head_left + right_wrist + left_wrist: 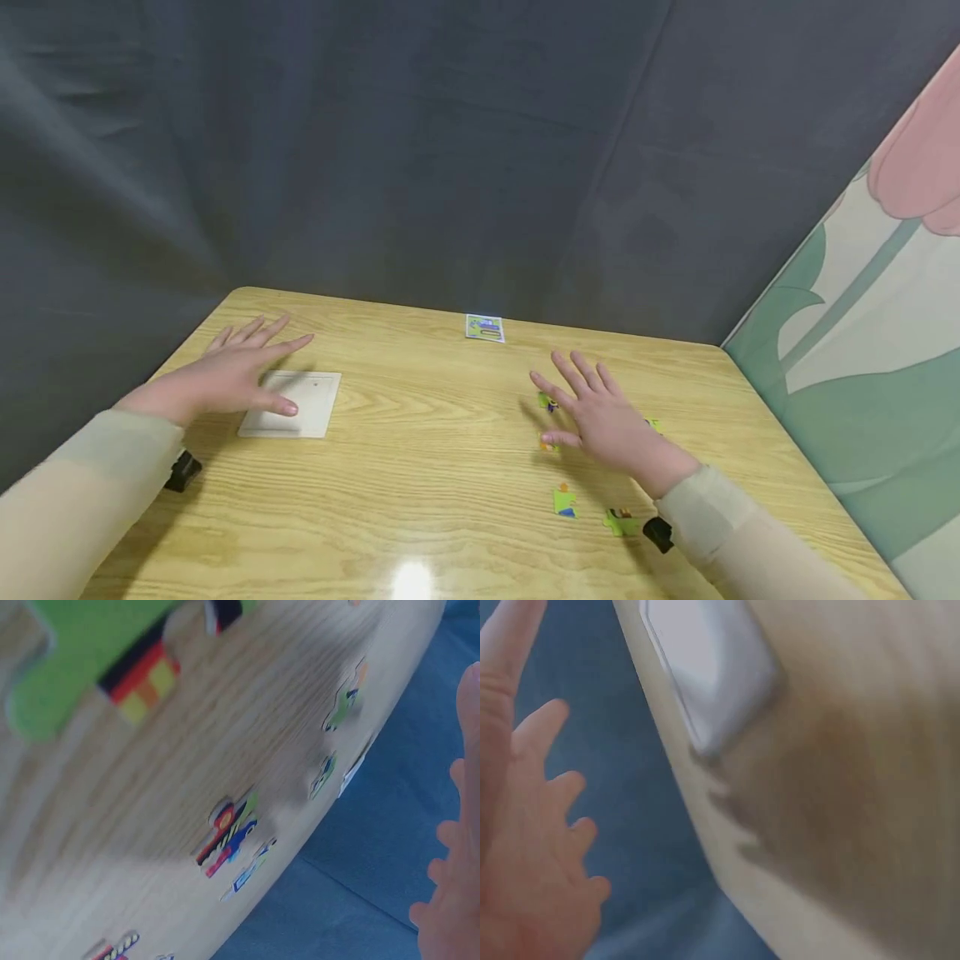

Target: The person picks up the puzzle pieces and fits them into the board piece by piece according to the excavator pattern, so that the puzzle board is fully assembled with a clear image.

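Observation:
My left hand (pixel 225 377) hovers with fingers spread over the left part of a flat white square board (pixel 315 408), holding nothing. That board also shows in the left wrist view as a pale slab (pixel 712 667) with a raised rim. My right hand (pixel 611 427) is spread in the air above several loose jigsaw pieces. Among them are a green piece with a blue corner (pixel 565 502), a green piece near the wrist (pixel 619 523) and one by the fingers (pixel 548 402). Close up, the right wrist view has a large green piece (pixel 75 667).
A small printed picture card (pixel 484 327) lies at the wooden table's (pixel 420 467) far edge. Behind the table hangs a dark curtain (pixel 450 167). A panel with a tulip pattern (pixel 885 350) stands along the right side.

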{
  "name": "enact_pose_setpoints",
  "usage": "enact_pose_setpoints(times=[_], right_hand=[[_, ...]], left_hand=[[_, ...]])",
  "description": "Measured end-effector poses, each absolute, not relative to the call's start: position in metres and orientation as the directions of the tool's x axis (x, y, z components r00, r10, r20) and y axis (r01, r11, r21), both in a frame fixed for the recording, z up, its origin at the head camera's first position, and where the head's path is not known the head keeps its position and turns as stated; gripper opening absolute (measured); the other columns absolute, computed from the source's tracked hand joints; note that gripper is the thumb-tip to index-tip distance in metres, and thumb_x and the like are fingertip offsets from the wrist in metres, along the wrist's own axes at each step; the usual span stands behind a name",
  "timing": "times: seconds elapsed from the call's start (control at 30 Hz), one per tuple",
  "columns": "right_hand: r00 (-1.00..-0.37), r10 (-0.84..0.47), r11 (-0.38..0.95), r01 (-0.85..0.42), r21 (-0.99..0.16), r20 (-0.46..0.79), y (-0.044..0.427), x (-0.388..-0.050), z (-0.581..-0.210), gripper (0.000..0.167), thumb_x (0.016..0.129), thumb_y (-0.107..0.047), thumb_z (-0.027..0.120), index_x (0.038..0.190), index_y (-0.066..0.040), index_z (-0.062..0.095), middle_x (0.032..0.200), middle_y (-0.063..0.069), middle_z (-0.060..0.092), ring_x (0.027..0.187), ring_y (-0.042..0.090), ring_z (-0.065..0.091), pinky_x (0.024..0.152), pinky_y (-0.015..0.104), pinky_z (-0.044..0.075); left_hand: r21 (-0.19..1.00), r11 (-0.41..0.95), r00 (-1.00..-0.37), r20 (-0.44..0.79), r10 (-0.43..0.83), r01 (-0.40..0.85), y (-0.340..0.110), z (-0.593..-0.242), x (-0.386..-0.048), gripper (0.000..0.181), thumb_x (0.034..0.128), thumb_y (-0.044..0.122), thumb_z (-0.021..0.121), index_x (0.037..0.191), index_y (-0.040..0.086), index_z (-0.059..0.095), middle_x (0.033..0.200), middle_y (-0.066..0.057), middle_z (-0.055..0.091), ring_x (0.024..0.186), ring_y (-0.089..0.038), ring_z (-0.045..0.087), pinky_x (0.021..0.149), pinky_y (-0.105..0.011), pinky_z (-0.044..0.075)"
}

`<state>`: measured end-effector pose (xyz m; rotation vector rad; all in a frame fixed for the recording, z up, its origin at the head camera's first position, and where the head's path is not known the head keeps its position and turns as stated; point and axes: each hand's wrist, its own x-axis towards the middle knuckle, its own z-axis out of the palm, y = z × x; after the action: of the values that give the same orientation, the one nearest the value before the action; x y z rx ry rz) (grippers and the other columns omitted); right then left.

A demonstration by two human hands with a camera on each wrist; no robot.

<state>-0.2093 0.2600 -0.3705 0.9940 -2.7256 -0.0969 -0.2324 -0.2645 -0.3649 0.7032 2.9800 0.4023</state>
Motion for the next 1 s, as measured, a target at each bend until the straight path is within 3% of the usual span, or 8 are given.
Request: enact_pose_setpoints(times=[0.2,0.53,0.73,0.87,0.93,1.0], right_hand=[[-0.771,-0.622,0.781,-0.623,0.037,0.137,0.258,-0.200,-0.370,0.080,0.092,-0.056,0.061,0.158,-0.024,0.028,0.164,0.013,0.011,0.148,0.039,0.010,0.113,0.064,0.013],[-0.798,-0.594,0.799,-0.600,-0.039,0.104,0.254,-0.188,-0.368,0.077,0.094,-0.051,0.062,0.158,-0.025,0.029,0.164,0.010,0.008,0.149,0.035,0.002,0.115,0.061,0.009],[-0.821,-0.559,0.813,-0.571,-0.114,0.121,0.257,-0.180,-0.363,0.073,0.093,-0.049,0.063,0.155,-0.022,0.036,0.163,0.012,0.012,0.149,0.037,0.003,0.114,0.062,0.008],[-0.844,-0.521,0.829,-0.536,-0.159,0.131,0.261,-0.178,-0.362,0.070,0.091,-0.046,0.068,0.152,-0.021,0.043,0.163,0.012,0.014,0.148,0.039,0.003,0.111,0.066,0.013],[-0.847,-0.511,0.834,-0.530,-0.156,0.148,0.262,-0.177,-0.363,0.068,0.089,-0.040,0.073,0.149,-0.021,0.047,0.161,0.014,0.021,0.147,0.040,0.010,0.109,0.067,0.019],[-0.841,-0.513,0.833,-0.536,-0.135,0.170,0.263,-0.175,-0.364,0.061,0.087,-0.034,0.078,0.141,-0.018,0.056,0.151,0.016,0.038,0.140,0.041,0.027,0.105,0.064,0.029]], left_hand=[[0.377,0.867,-0.918,-0.093,0.387,0.327,-0.309,-0.383,-0.225,0.113,0.0653,0.060,0.082,0.157,0.017,0.030,0.157,-0.033,0.008,0.137,-0.063,0.002,0.100,-0.078,-0.002],[0.388,0.868,-0.915,-0.126,0.384,0.311,-0.315,-0.400,-0.224,0.101,0.0741,0.059,0.077,0.154,0.012,0.036,0.152,-0.040,0.012,0.133,-0.067,0.004,0.099,-0.079,-0.001],[0.321,0.883,-0.912,-0.112,0.396,0.344,-0.295,-0.402,-0.224,0.098,0.0770,0.067,0.070,0.154,0.016,0.037,0.154,-0.037,0.015,0.136,-0.064,0.007,0.100,-0.079,0.001],[0.254,0.884,-0.903,-0.075,0.422,0.392,-0.263,-0.400,-0.226,0.101,0.0733,0.078,0.064,0.152,0.018,0.042,0.156,-0.032,0.017,0.139,-0.059,0.008,0.103,-0.076,0.001],[0.231,0.881,-0.896,-0.072,0.439,0.413,-0.244,-0.399,-0.227,0.102,0.0719,0.080,0.062,0.152,0.019,0.043,0.157,-0.030,0.017,0.141,-0.056,0.006,0.105,-0.073,-0.002],[0.213,0.874,-0.883,-0.085,0.462,0.436,-0.225,-0.396,-0.228,0.102,0.0719,0.080,0.061,0.152,0.020,0.043,0.158,-0.028,0.017,0.143,-0.053,0.005,0.107,-0.071,-0.004]])
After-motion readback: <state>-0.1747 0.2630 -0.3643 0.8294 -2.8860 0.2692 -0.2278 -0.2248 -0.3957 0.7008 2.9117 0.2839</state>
